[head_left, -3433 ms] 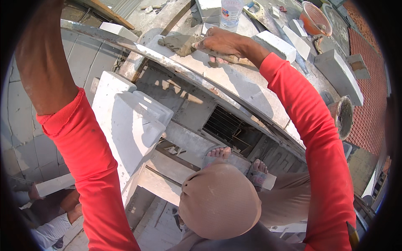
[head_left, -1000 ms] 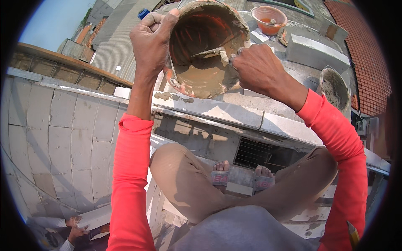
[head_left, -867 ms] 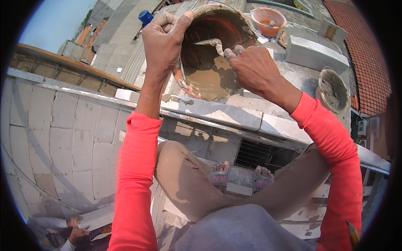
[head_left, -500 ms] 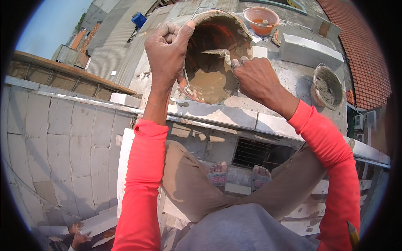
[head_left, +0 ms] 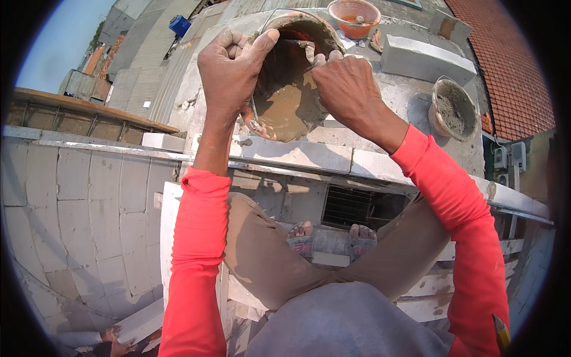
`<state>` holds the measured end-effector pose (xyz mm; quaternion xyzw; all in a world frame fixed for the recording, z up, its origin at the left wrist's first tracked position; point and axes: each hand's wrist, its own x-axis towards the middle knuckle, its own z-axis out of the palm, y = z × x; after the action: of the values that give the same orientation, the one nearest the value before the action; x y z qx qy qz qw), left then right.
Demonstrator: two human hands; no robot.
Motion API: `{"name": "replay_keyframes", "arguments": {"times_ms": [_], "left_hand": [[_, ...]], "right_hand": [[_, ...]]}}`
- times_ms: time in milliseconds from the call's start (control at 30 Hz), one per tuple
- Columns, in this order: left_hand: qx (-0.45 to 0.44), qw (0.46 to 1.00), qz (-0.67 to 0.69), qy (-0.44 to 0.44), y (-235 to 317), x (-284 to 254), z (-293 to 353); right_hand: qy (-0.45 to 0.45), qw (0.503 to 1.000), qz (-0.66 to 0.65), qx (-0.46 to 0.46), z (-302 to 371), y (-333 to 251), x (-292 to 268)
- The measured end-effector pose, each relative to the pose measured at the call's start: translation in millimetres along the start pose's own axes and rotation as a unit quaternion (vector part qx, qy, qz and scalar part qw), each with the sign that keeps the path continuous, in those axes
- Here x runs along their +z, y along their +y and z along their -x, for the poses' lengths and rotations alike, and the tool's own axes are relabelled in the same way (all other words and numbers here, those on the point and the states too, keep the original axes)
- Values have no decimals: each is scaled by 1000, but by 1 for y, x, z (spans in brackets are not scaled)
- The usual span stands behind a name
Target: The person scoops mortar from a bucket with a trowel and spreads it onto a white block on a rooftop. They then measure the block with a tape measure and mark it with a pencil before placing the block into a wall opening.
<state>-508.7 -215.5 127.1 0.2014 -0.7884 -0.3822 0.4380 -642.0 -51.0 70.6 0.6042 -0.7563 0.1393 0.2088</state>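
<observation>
L hand pinching bucket by rim, R hand gripping trowel, nr sunlit concrete slab w/ white block, outdoors

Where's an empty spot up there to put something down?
On the slab, there's a bare patch between the long white block, the bucket of grey mix and the right hand. It's crowded around the tilted bucket, with the left hand at its rim, and by the orange tub.
</observation>
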Motion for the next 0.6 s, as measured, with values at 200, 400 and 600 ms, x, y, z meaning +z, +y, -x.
{"name": "replay_keyframes", "arguments": {"times_ms": [200, 400, 600], "left_hand": [[25, 999, -19, -33, 17, 5, 10], [65, 997, -6, -35, 33, -1, 14], [67, 997, 18, 13, 18, -2, 10]], "right_hand": [[-41, 995, -73, -58, 5, 2, 5], [-168, 958, -228, 49, 0, 15, 5], [-368, 760, -527, 94, 5, 35, 9]]}}
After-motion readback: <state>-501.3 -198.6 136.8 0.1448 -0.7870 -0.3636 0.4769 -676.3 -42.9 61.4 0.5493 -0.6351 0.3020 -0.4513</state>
